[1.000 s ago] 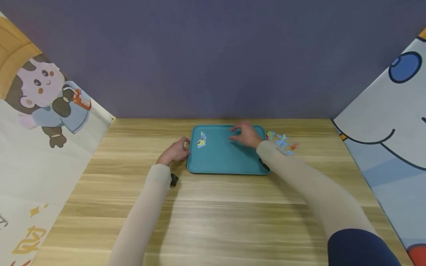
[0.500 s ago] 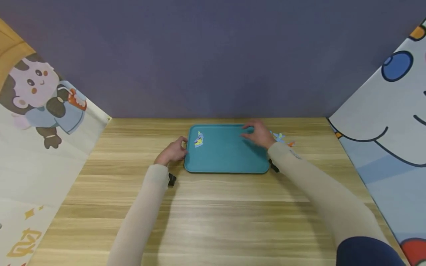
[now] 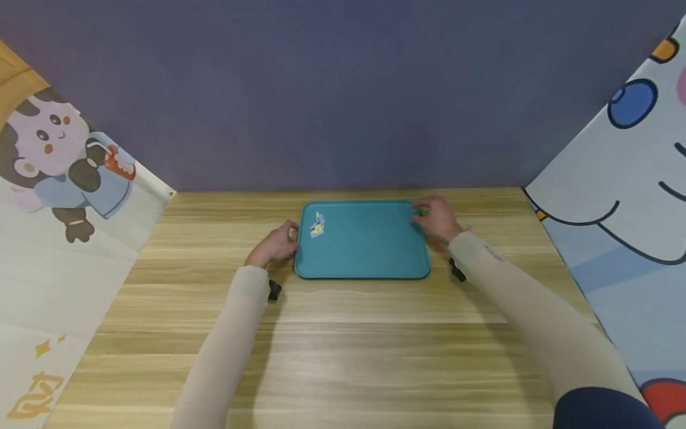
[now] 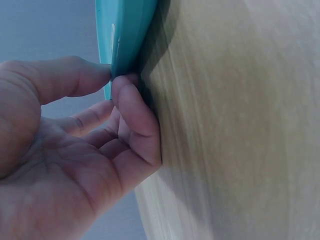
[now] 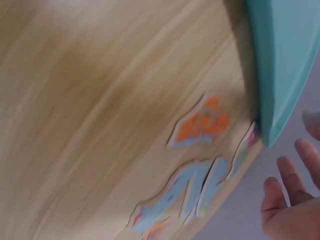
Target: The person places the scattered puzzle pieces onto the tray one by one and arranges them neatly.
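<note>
A teal tray lies on the wooden table, with a small blue-and-yellow printed puzzle piece near its left end. My left hand is at the tray's left edge; in the left wrist view its thumb and curled index finger pinch the rim. Over the tray's right edge is my right hand, fingers loosely bent and apart, nothing seen between them. Beneath and beside it on the table lie several irregular printed puzzle pieces, among them an orange one and a blue one. The hand hides most of them in the head view.
Behind the tray, the wooden table meets a dark grey-blue upright panel. Cartoon-printed panels flank it on the left and right. Small black wrist devices sit under both cuffs.
My right hand has moved right, from above the tray to its right edge over the loose pieces. The left hand keeps to the tray's left edge. The head view has shifted slightly.
</note>
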